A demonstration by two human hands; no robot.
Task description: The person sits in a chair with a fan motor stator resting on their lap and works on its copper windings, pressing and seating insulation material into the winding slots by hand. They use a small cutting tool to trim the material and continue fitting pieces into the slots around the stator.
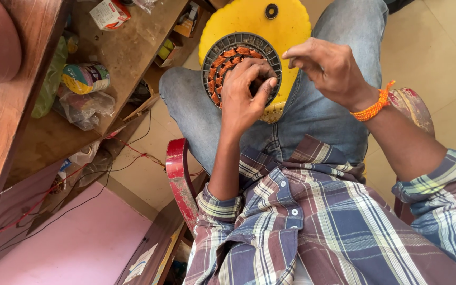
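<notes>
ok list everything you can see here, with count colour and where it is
stator with copper windings: one, grey ring with orange coils, on the lap
disc: one, yellow, under the stator, on the knees
chair armrest: one, worn red, by the left elbow
wooden bench: one, brown, upper left
small box: one, white and red, on the bench
plastic bags: several, clear and green, lower shelf
wires: red and black, trailing lower left
wrist thread: one, orange, right wrist
left hand: on the stator
right hand: above the stator's edge, fingers pinched

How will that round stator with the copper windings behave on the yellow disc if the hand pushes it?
The stator looks like stiff metal, probably heavy for its size. Lying flat on the yellow disc, it should slide rather than roll. The left hand steadies it.
</notes>
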